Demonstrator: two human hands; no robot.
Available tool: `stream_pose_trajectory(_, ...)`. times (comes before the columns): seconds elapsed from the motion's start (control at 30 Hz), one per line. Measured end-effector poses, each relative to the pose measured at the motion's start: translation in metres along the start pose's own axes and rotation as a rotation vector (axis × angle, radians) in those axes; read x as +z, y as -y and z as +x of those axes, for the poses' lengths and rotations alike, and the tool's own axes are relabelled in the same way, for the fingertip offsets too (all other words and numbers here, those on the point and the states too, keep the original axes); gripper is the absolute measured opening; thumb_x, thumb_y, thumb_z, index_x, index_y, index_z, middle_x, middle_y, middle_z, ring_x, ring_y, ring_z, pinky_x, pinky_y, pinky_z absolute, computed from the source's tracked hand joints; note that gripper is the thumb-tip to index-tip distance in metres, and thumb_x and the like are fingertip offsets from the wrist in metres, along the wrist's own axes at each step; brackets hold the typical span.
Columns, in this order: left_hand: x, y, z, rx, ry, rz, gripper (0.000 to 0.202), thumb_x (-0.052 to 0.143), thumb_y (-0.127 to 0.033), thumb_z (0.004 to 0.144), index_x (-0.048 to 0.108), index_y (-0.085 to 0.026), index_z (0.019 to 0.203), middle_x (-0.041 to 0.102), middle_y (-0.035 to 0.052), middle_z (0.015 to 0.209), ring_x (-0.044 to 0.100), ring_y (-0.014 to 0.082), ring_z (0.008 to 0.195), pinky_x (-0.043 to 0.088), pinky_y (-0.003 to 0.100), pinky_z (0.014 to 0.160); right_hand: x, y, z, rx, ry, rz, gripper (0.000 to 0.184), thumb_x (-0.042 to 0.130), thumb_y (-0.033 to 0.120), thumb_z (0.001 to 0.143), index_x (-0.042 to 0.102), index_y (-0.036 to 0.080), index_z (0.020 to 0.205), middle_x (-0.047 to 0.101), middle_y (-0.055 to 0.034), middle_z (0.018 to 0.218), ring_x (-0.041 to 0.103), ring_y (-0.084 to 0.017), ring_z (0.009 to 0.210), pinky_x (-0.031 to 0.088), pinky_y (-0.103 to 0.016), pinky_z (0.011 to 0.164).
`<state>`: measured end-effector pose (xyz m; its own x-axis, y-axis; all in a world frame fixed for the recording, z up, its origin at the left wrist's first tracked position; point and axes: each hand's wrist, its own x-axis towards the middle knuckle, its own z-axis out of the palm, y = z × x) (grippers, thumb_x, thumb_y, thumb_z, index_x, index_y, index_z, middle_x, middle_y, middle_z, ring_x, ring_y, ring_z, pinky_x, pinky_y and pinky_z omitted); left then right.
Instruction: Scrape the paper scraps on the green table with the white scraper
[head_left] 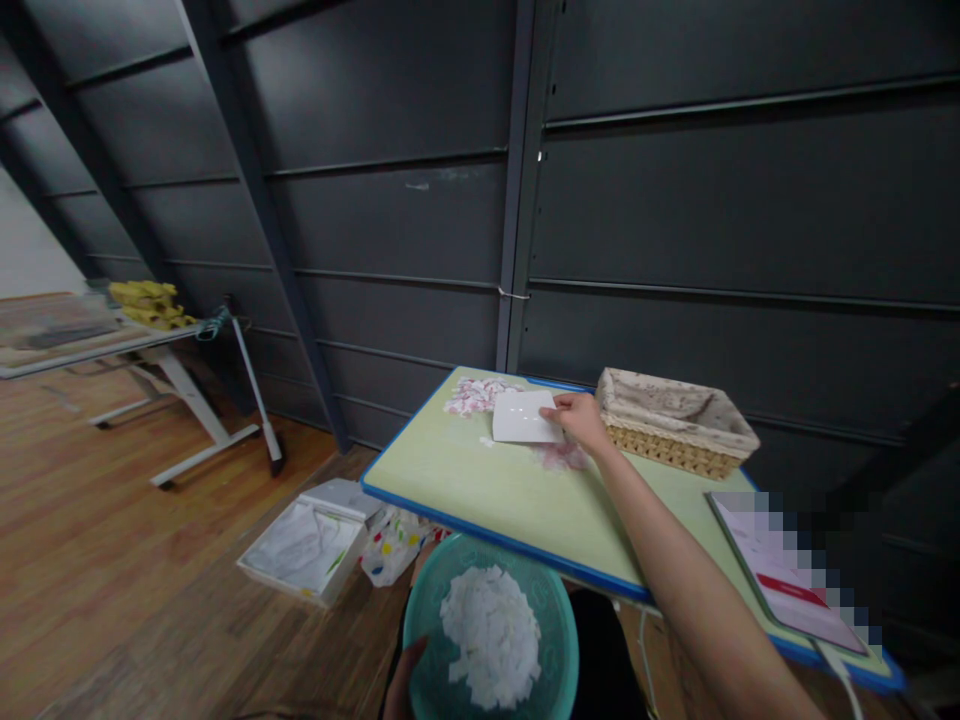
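My right hand (576,420) pinches the right edge of a white card (525,416) just over the table. Left of the card lies a pile of small pink-and-white pieces (472,396), and a pinkish pile (562,457) shows by its lower right edge. On my lap sits a green plastic basin (559,610) with a heap of white scraps (495,635) inside. My left hand (405,680) grips the basin's left side, its thumb over the rim; the other fingers are hidden.
The pale green table (465,485) has a blue edge. A lined wicker basket (675,455) and a tablet (780,570) stand at its right. On the floor are an open white box (300,550) and a dotted bag (394,545). A dark panelled wall (405,220) rises behind.
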<state>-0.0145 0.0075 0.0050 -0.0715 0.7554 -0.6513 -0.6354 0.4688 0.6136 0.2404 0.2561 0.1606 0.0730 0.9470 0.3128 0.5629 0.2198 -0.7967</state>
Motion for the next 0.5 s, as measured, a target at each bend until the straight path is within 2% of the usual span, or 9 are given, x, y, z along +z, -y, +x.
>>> stream_pose_trajectory(0.27, 0.001, -0.001, -0.001, -0.015, 0.002, -0.037, 0.029, 0.054, -0.034, 0.083, 0.06, -0.024, 0.11, 0.061, 0.0076, 0.119, 0.058, 0.0247, 0.102, 0.051, 0.044, 0.081, 0.008, -0.005, -0.001, 0.04, 0.034, 0.033, 0.031, 0.06, 0.038, 0.062, 0.071, 0.011, 0.074, 0.057, -0.0011, 0.058, 0.043, -0.011, 0.049, 0.026, -0.022, 0.044)
stream_pose_trajectory(0.5, 0.002, -0.004, -0.003, -0.031, -0.009, -0.089, 0.031, 0.054, -0.034, 0.083, 0.059, -0.022, 0.111, 0.06, 0.0077, 0.12, 0.059, 0.0244, 0.1, 0.051, 0.044, 0.081, 0.019, -0.015, 0.004, 0.051, 0.074, 0.236, 0.036, 0.064, 0.043, 0.061, 0.068, 0.01, 0.074, 0.058, -0.0022, 0.062, 0.043, -0.011, 0.051, 0.028, -0.022, 0.045)
